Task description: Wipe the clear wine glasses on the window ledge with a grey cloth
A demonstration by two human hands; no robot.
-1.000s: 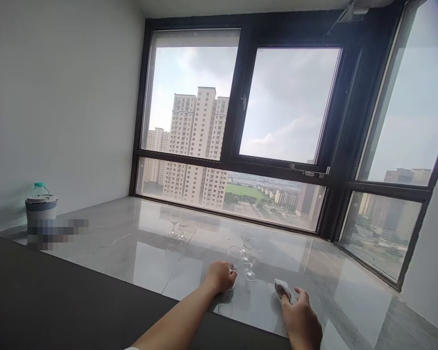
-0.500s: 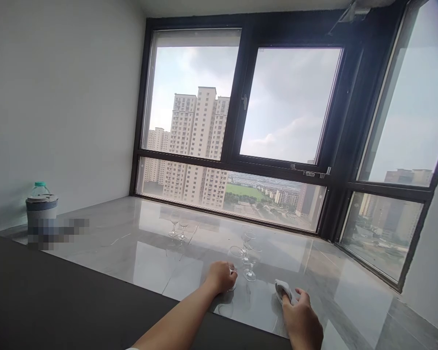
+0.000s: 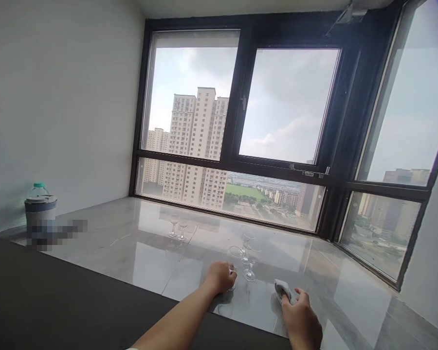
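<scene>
My left hand [image 3: 221, 277] is closed round the stem of a clear wine glass [image 3: 235, 252], whose foot rests on the shiny grey sill [image 3: 190, 277]. Just behind and right of it stand two more stemmed glasses, the nearer wine glass [image 3: 250, 272] and a farther wine glass [image 3: 245, 259], overlapping in view. To the right, my right hand [image 3: 301, 316] grips a crumpled white cloth [image 3: 282, 288] between thumb and fingers, over the sill's front part.
Two small stemmed glasses [image 3: 177, 232] stand farther back, left of the middle. A bucket [image 3: 41, 209] and a green-capped bottle [image 3: 38, 187] stand at the far left, partly pixelated. Dark-framed windows [image 3: 233, 165] bound the sill's back; its front edge [image 3: 124, 279] runs below.
Hardly anything differs. Both hands keep their places and grips, and the whole view has shifted very slightly.
</scene>
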